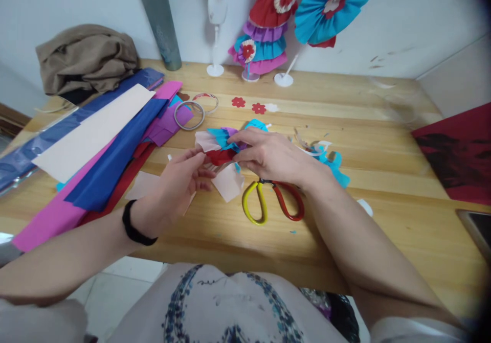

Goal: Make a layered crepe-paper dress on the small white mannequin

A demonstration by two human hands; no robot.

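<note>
Both hands meet at a small bundle of crinkled paper (220,156) in red, blue, purple and pale pink, above the middle of the wooden table. My left hand (178,182), with a black band on its wrist, has its fingers closed on the bundle's left side. From the right, my right hand (270,154) pinches the bundle's upper and right parts. Pale paper squares (229,182) lie just under the hands. Scissors (273,200) with one yellow and one red handle rest below my right hand, their blades hidden.
Coloured paper sheets (118,154) cover the left side, near two tape rolls (190,115). Behind stand a bottle (161,23), a white stand (215,70) and a ruffled paper tree (264,39). Red paper flowers (238,101) lie mid-table; blue scraps (335,169) lie right.
</note>
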